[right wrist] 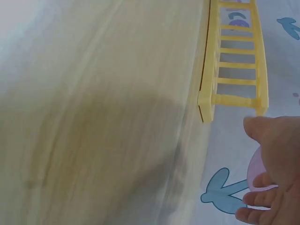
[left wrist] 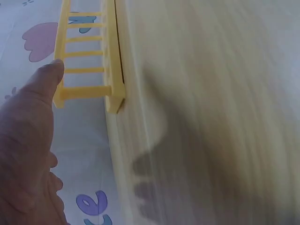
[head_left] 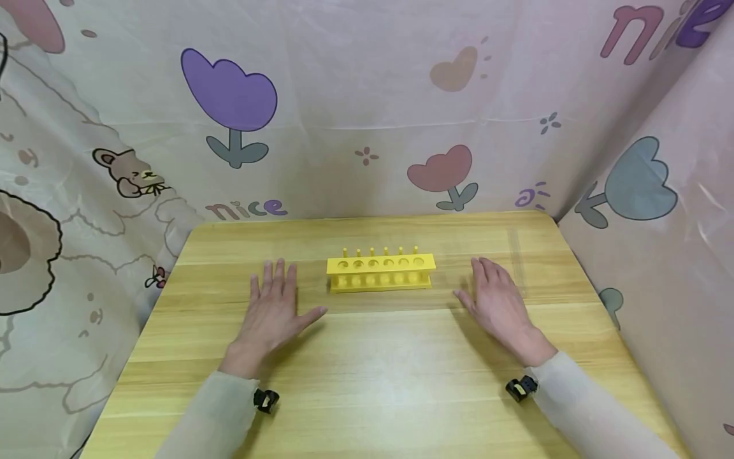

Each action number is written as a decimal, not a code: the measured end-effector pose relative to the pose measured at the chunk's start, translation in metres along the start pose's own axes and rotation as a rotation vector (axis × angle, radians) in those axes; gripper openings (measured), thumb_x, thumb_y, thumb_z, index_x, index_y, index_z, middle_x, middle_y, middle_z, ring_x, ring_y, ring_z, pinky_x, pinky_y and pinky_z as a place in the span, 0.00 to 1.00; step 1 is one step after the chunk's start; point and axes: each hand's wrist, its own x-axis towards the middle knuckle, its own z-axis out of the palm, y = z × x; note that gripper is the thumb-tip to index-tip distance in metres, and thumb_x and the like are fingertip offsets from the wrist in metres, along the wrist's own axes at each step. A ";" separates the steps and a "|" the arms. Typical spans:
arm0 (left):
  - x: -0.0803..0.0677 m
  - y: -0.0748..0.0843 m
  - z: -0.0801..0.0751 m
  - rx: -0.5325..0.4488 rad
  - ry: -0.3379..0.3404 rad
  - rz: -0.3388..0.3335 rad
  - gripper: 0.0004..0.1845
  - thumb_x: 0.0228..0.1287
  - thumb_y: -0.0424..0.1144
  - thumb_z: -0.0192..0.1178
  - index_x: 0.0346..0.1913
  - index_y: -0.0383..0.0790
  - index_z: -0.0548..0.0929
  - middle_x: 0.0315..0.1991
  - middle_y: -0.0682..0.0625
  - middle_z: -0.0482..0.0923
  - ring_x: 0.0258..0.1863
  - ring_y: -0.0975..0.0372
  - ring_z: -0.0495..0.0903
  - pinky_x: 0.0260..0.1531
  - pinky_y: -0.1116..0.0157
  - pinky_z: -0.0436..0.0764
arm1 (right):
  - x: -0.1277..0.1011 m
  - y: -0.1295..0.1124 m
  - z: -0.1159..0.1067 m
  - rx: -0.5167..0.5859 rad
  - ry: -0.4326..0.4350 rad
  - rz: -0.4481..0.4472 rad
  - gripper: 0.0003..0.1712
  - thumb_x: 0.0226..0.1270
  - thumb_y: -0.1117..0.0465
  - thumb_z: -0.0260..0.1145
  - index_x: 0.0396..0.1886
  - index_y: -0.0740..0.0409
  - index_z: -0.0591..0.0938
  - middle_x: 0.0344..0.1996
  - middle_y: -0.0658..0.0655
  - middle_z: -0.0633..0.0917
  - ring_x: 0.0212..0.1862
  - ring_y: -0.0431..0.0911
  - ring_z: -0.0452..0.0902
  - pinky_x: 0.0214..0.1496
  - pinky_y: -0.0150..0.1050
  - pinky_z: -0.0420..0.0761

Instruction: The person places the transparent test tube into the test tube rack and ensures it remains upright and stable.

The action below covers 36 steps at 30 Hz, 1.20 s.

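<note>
A yellow rack (head_left: 380, 273) stands on the wooden table (head_left: 367, 382), slightly behind centre and between the two hands, with its long side facing the person. Its top plate shows a row of six round holes, and a row of six short pegs rises along the back edge; all the holes look empty. The left hand (head_left: 274, 311) lies palm down on the table, left of the rack and near it but not touching; its fingers are straight and close together, and the thumb is spread out towards the rack. The right hand (head_left: 497, 301) lies palm down to the right of the rack, also apart from it, fingers straight and slightly fanned, thumb angled inward. Neither hand holds anything. In the left wrist view the thumb (left wrist: 44, 82) points towards the near end of the rack (left wrist: 89, 56), with the hand's shadow falling on the tabletop. In the right wrist view the rack (right wrist: 234, 65) runs along the table edge of the frame, and the hand (right wrist: 272, 168) shows below it with relaxed fingers. A cloth (head_left: 367, 108) printed with tulips, hearts and a bear encloses the table at the back and sides.
</note>
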 end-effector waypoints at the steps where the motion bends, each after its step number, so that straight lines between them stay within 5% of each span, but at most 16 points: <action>1: 0.002 0.002 0.000 -0.007 0.001 0.004 0.65 0.65 0.81 0.50 0.86 0.35 0.42 0.85 0.34 0.31 0.85 0.38 0.30 0.81 0.34 0.33 | 0.001 0.001 0.000 0.000 0.015 -0.006 0.46 0.74 0.46 0.70 0.72 0.80 0.67 0.66 0.81 0.75 0.67 0.74 0.73 0.74 0.65 0.71; 11: 0.030 0.027 -0.005 -0.023 0.015 0.098 0.61 0.70 0.73 0.56 0.85 0.30 0.45 0.86 0.33 0.36 0.86 0.40 0.34 0.84 0.41 0.37 | 0.013 0.017 0.002 -0.016 0.060 0.028 0.36 0.74 0.52 0.70 0.63 0.81 0.75 0.57 0.80 0.81 0.57 0.73 0.79 0.61 0.65 0.81; 20: 0.050 0.042 0.000 -0.008 -0.051 0.123 0.59 0.73 0.74 0.50 0.85 0.33 0.42 0.86 0.35 0.34 0.86 0.44 0.31 0.84 0.44 0.34 | 0.022 0.041 0.004 -0.036 -0.058 0.149 0.36 0.79 0.50 0.62 0.64 0.82 0.73 0.59 0.82 0.78 0.60 0.75 0.74 0.62 0.70 0.77; 36: 0.061 0.048 0.005 0.045 -0.093 0.130 0.50 0.81 0.67 0.43 0.85 0.32 0.42 0.87 0.36 0.36 0.86 0.45 0.32 0.84 0.44 0.34 | 0.035 0.078 0.002 -0.058 -0.092 0.300 0.29 0.80 0.53 0.57 0.54 0.82 0.75 0.49 0.80 0.79 0.51 0.73 0.73 0.51 0.68 0.76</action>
